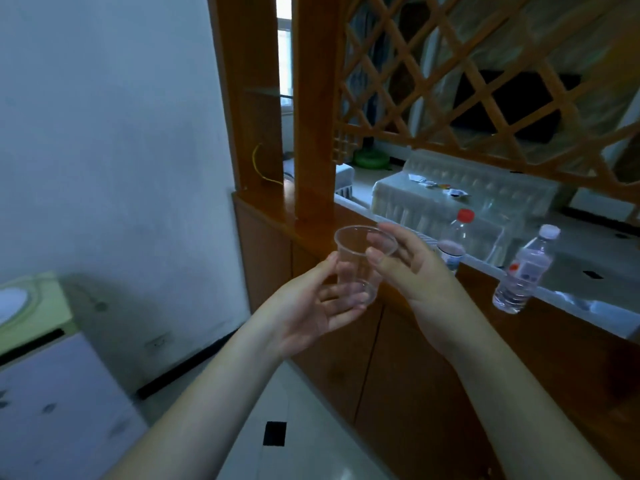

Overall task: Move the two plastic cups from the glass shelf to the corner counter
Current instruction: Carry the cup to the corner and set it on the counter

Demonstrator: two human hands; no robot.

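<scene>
Head camera looks forward and down, close over the wooden counter (311, 216)

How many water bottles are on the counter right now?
2. The red-capped bottle stands on the counter ledge just right of the right hand. The white-capped bottle stands farther right on the same ledge. Others may sit outside the frame.
</scene>
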